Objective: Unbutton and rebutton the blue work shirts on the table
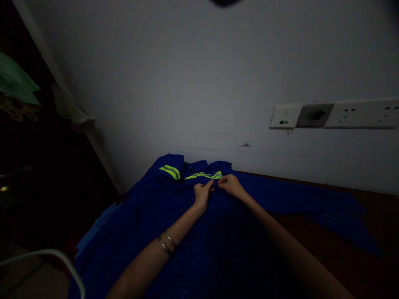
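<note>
A dark blue garment with yellow-green and grey reflective strips lies spread out before me, its far edge close to the wall. My left hand pinches the cloth just below the longer reflective strip. Right beside it, my right hand has its fingertips closed at the right end of that same strip. Whether a small item sits between the right fingertips is too dark to see. A shorter reflective strip shows farther left. Two silver bangles circle my left forearm.
A pale wall rises behind the garment, with a row of switches and sockets at right. More blue cloth extends rightward over a dark reddish surface. A white cable curves at lower left. Green cloth hangs at far left.
</note>
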